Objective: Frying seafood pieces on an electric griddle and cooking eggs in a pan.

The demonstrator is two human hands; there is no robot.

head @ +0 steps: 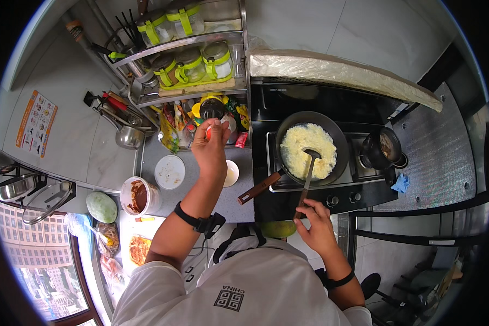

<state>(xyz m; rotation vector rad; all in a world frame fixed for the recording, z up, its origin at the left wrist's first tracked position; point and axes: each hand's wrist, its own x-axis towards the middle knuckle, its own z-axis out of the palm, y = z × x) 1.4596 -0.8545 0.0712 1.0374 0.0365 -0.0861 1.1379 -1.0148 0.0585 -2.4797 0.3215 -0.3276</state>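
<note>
My left hand (210,148) is raised before the lower shelf of the rack, its fingers curled together. A small red round thing (208,132) shows at those fingers; whether they grip it or it lies behind them I cannot tell. A dark-topped container (212,108) is just beyond the fingertips. My right hand (318,223) holds the brown handle of a spatula (308,179) near its end. The spatula's dark blade rests on pale yellow, egg-like food (301,142) in a dark frying pan (342,159). The pan sits on the left burner, its brown handle (261,187) pointing towards me.
A small black pot (377,157) stands on the right burner, beside a crumpled blue cloth (401,183). On the left counter are a white bowl (231,173), a round lid (170,172) and a tub of red-brown paste (150,199). Green-clasped jars (189,65) fill the rack.
</note>
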